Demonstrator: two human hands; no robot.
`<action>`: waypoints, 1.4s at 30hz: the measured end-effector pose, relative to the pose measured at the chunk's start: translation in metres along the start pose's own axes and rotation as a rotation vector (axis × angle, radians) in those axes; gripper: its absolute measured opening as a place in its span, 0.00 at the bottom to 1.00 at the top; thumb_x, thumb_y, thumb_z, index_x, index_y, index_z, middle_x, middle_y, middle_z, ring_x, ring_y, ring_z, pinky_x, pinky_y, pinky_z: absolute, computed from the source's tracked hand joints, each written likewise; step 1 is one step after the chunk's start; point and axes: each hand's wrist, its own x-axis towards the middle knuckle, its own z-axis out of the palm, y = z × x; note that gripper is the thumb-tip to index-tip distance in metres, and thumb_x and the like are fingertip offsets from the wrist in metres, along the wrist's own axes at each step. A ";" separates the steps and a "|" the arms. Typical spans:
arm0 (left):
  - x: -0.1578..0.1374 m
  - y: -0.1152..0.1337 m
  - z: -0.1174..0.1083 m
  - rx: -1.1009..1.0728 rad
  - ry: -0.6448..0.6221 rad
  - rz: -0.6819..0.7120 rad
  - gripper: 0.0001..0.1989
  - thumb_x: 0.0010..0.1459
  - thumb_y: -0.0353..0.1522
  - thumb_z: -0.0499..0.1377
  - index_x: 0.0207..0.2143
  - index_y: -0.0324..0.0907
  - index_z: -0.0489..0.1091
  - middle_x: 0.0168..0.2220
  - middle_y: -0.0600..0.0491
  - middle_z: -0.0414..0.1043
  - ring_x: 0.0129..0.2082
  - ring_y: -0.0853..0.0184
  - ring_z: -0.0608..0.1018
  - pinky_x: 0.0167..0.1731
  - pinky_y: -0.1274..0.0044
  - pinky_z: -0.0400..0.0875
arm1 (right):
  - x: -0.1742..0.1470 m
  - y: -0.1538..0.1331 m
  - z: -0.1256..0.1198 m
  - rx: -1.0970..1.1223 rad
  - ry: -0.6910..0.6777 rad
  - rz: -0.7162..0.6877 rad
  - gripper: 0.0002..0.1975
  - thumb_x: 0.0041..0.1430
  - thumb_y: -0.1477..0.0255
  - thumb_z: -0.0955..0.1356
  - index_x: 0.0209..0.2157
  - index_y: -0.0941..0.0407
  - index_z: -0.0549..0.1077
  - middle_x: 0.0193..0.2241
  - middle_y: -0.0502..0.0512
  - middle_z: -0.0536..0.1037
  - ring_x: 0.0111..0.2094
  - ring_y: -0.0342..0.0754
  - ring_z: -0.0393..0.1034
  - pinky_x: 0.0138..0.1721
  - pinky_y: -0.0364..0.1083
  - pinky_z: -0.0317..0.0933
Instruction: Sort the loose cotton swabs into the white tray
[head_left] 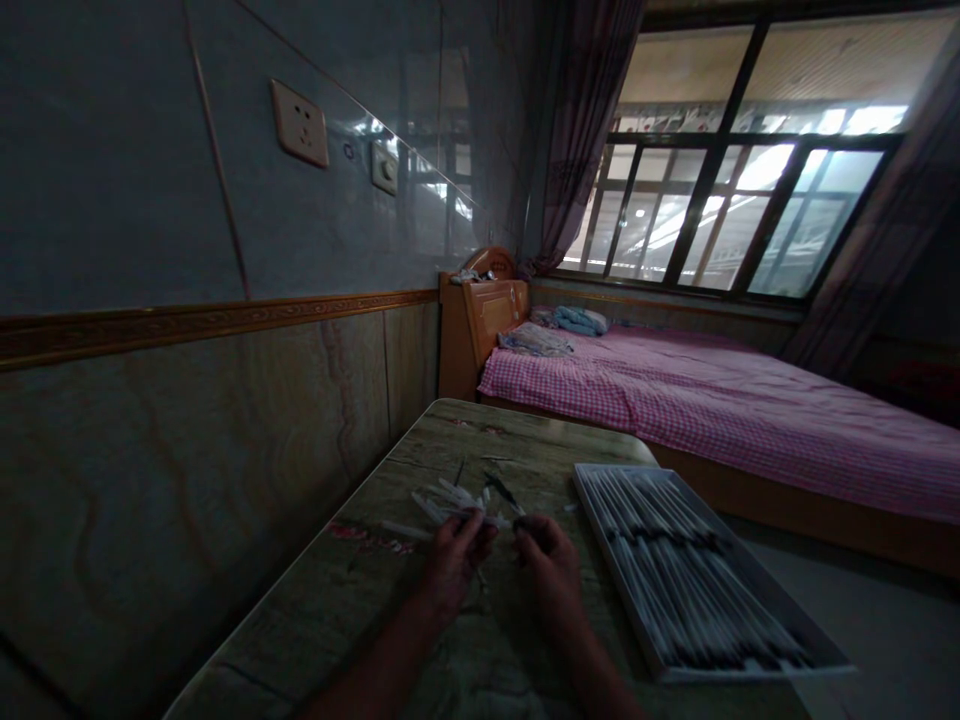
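My left hand (456, 560) has its fingers pressed together at the near edge of a loose pile of whitish, translucent slim pieces (450, 497), seemingly gripping one or more of them. Close beside it, my right hand (551, 565) is closed in a pinch on a small dark item (520, 523), whose kind I cannot make out in the dim light. Just beyond the fingertips lies a thin dark piece (501, 488) on the table. To the right is a shallow white box (630, 600) with rows of thin white sticks (667, 560) that have black ends.
The work table (390, 620) has a marbled, flower-printed top and runs alongside the tiled wall (225, 430). Beyond its far edge stands a bed (712, 390) with a pink checked cover and wooden headboard (495, 310). The box reaches the table's right edge.
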 end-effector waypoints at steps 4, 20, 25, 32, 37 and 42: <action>-0.002 0.001 0.001 -0.016 0.011 -0.011 0.07 0.49 0.26 0.67 0.29 0.38 0.70 0.25 0.55 0.76 0.25 0.71 0.80 0.21 0.84 0.73 | 0.001 0.004 -0.002 -0.023 0.017 -0.025 0.13 0.45 0.64 0.71 0.31 0.57 0.75 0.24 0.50 0.74 0.24 0.44 0.65 0.24 0.41 0.60; -0.003 0.000 0.001 -0.016 0.011 -0.014 0.06 0.50 0.25 0.66 0.30 0.38 0.71 0.26 0.55 0.77 0.26 0.70 0.80 0.23 0.83 0.74 | -0.001 0.000 -0.002 -0.010 0.032 -0.014 0.14 0.46 0.62 0.71 0.32 0.57 0.74 0.27 0.53 0.76 0.28 0.47 0.70 0.24 0.42 0.63; -0.004 -0.001 0.002 -0.009 0.008 -0.001 0.06 0.50 0.25 0.67 0.29 0.38 0.71 0.26 0.55 0.76 0.26 0.71 0.80 0.24 0.83 0.74 | -0.002 0.001 0.000 0.026 0.047 0.019 0.15 0.43 0.63 0.72 0.32 0.57 0.75 0.27 0.52 0.77 0.27 0.47 0.70 0.24 0.42 0.63; -0.004 -0.002 0.001 -0.009 0.011 0.008 0.09 0.47 0.26 0.68 0.30 0.38 0.71 0.28 0.54 0.77 0.27 0.70 0.81 0.25 0.82 0.74 | -0.003 -0.001 0.000 -0.031 0.062 0.007 0.14 0.43 0.62 0.72 0.31 0.57 0.76 0.25 0.53 0.78 0.25 0.47 0.71 0.23 0.42 0.62; -0.004 -0.003 -0.001 0.022 -0.024 -0.004 0.10 0.46 0.28 0.69 0.31 0.38 0.71 0.29 0.53 0.77 0.29 0.67 0.81 0.26 0.81 0.75 | -0.004 0.001 -0.002 -0.090 0.070 -0.034 0.14 0.46 0.62 0.70 0.31 0.57 0.77 0.25 0.53 0.79 0.26 0.48 0.72 0.24 0.43 0.63; -0.002 -0.006 -0.003 0.049 -0.021 0.004 0.11 0.46 0.29 0.70 0.31 0.38 0.71 0.29 0.51 0.78 0.29 0.67 0.81 0.27 0.81 0.75 | -0.004 -0.001 -0.008 -0.279 0.016 -0.160 0.09 0.51 0.65 0.68 0.30 0.55 0.75 0.27 0.53 0.79 0.29 0.48 0.72 0.30 0.44 0.64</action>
